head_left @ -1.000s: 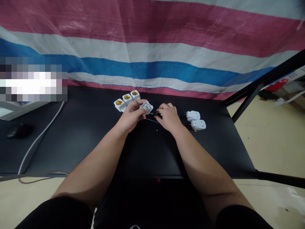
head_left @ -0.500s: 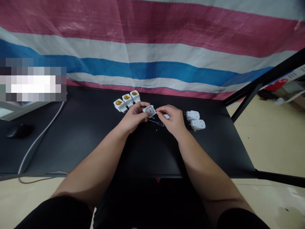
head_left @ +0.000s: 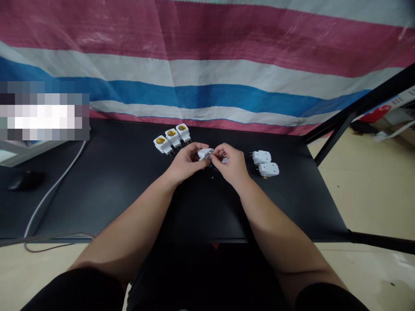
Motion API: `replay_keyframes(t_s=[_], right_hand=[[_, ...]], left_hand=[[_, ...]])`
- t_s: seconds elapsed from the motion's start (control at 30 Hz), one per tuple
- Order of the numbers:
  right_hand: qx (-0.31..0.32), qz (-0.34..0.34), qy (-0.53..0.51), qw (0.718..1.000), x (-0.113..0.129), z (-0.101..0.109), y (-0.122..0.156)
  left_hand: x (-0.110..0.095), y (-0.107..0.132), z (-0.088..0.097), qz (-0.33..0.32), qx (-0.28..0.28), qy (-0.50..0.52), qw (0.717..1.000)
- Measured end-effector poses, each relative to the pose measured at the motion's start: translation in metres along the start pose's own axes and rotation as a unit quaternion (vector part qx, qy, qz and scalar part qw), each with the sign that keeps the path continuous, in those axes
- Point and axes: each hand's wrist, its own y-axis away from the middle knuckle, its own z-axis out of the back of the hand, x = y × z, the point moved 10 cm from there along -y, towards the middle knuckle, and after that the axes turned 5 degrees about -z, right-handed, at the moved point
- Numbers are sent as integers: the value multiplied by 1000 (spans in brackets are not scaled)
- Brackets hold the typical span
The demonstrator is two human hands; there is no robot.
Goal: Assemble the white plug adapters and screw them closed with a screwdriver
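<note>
My left hand [head_left: 185,162] is closed around a white plug-in lamp socket housing [head_left: 204,153], thumb along its near side. My right hand [head_left: 231,162] pinches at the housing's right edge. What lies between those right fingertips is too small to make out, perhaps a plug pin. Beneath the hands, a screwdriver [head_left: 213,168] lies on the table, mostly hidden. Part of another white piece [head_left: 224,160] shows under my right palm.
Three white plug-in lamp sockets [head_left: 172,137] with brass-coloured insides stand behind my left hand. Two more [head_left: 269,169] lie right of my right hand, pins leftward. A black mouse [head_left: 26,179] and pale cable [head_left: 53,181] are on the black table's [head_left: 106,181] left. Striped sheeting [head_left: 207,95] hangs behind.
My left hand has turned the housing, so its hollow inside faces away and its outer side shows. The right fingertips have stayed at its edge. The screwdriver is now more covered.
</note>
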Motion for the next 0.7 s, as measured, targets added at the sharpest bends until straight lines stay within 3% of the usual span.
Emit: replay_keyframes(t_s=[0.13,0.43,0.57,0.7], right_hand=[[-1,-17,5,1000,-4,-1,0],[18,-90,-86,992,-23,-2,0],[0,-34,0,999,-11,19,-3],[92,51,103,989,3,21,0]], left_hand=[[0,0,-1,-11,4,-2,1000],[-3,0,0,12,11,33,999],[-2,0,7,42,-17,54,998],[0,1,16,73,-59,67,993]])
